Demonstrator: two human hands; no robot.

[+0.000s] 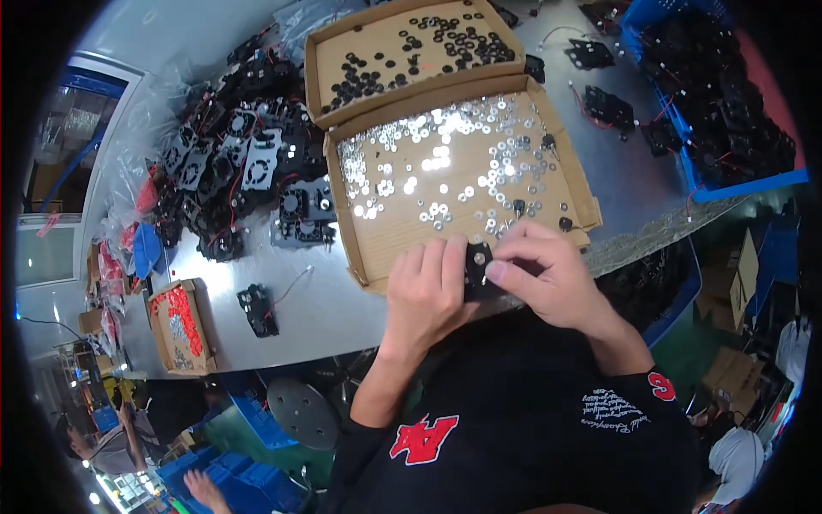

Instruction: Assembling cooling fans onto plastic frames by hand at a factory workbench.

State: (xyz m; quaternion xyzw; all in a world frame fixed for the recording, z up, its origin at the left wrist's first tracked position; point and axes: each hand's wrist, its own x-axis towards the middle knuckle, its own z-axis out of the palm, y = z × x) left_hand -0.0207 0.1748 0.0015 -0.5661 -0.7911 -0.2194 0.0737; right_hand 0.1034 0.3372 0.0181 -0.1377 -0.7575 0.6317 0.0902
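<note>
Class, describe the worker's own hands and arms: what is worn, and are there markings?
The left hand and right hand are bare, with no gloves or watch visible. The forearms are uncovered beyond the black sleeves. Near the right sleeve's edge sits a red patch outlined in white; the black top also carries a larger red-and-white patch and white lettering.

blk top (pixel 531 445), w/ a chunky red patch (pixel 425 439) outlined in white on the L side. Toward the R there's small white script (pixel 615 409), plus a red/white marking (pixel 661 386) near the R sleeve (pixel 638 390) end. L hand (pixel 428 287) + R hand (pixel 548 274) bare, forearms (pixel 392 368) too.
</note>
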